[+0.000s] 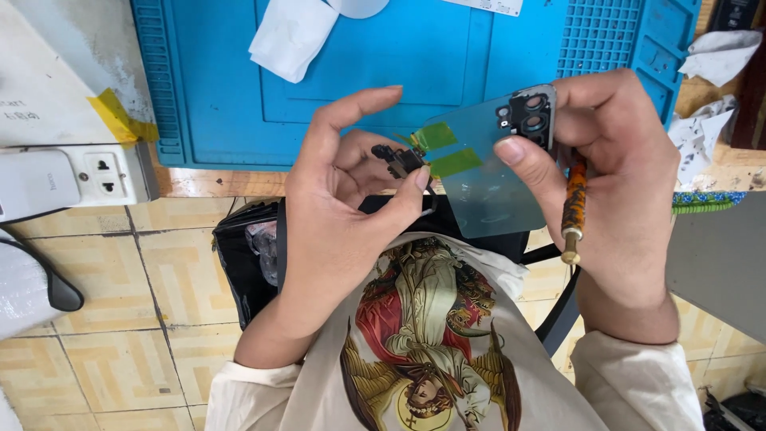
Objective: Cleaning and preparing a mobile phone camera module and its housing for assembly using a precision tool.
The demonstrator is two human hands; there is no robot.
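— What have you got in your hands?

— My right hand (614, 168) grips a pale blue-grey phone back cover (487, 172) by its top corner, thumb and forefinger pinched at the black camera frame (531, 116). The cover is tilted, up in the air over my lap, just short of the worktop edge. The same hand also keeps an orange-handled screwdriver (573, 203) tucked against the palm, its brass end pointing down.

— And the left?

— My left hand (343, 199) is closed lightly on a small black part (397, 160), pinched between thumb and fingertips right at the cover's left edge, beside two green tape strips (443, 149) stuck on the cover.

— What lies beyond?

— Past the hands, on the wooden worktop (215, 182), lies a blue repair mat (415, 64) with a white cloth (291, 36) on it. To the left sits a white power strip (76, 179), and above it a scrap of yellow tape (120, 120). On the right edge there are crumpled white tissues (710, 88).
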